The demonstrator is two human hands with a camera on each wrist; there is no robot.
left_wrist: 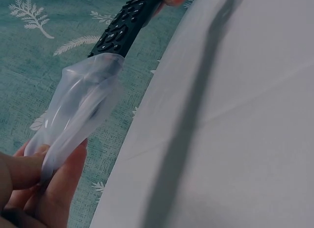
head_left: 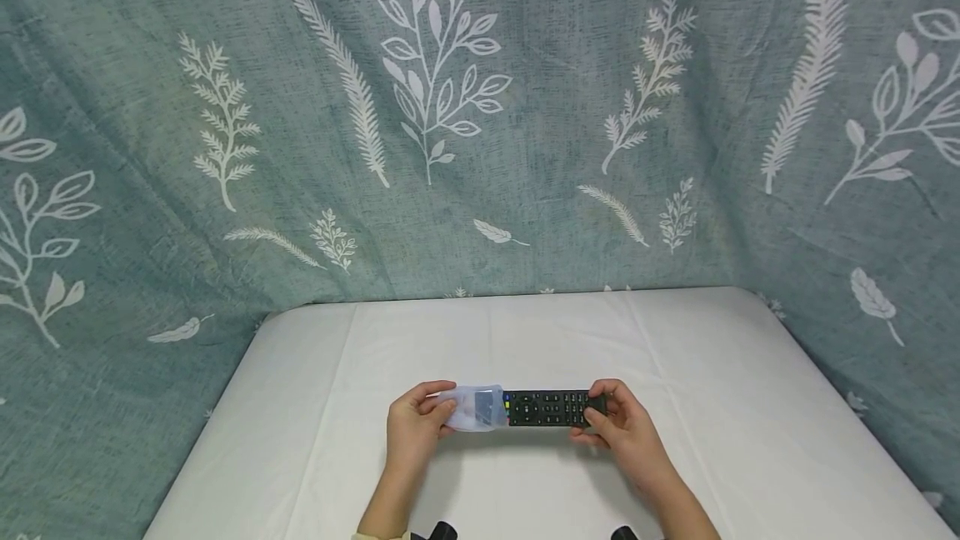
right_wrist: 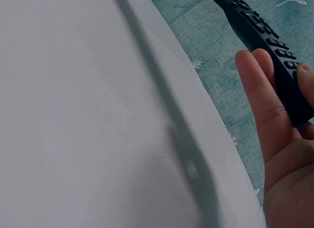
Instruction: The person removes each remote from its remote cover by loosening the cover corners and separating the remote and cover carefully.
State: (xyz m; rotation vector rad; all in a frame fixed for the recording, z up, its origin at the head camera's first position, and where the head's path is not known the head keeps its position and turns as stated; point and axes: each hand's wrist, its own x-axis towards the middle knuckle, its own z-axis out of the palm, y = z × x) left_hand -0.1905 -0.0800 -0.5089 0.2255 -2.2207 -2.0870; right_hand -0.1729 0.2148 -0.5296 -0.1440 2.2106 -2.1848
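A black remote control [head_left: 551, 408] is held level above the white table, its left end inside a translucent silicone cover [head_left: 477, 408]. My left hand [head_left: 420, 423] pinches the far left end of the cover between thumb and fingers. Around the remote's right end, my right hand [head_left: 626, 432] grips with the thumb on the buttons and fingers behind. From the left wrist view, the soft cover [left_wrist: 83, 100] looks loose and folded near the left fingertips. In the right wrist view, the bare end of the remote [right_wrist: 279, 66] lies between thumb and fingers.
A white cloth covers the table [head_left: 420, 340], with the shadow of the arms and remote on it. Behind and at both sides hangs a green-blue curtain [head_left: 555, 107] with white leaf patterns. Two dark rounded objects [head_left: 444, 531] show at the bottom edge.
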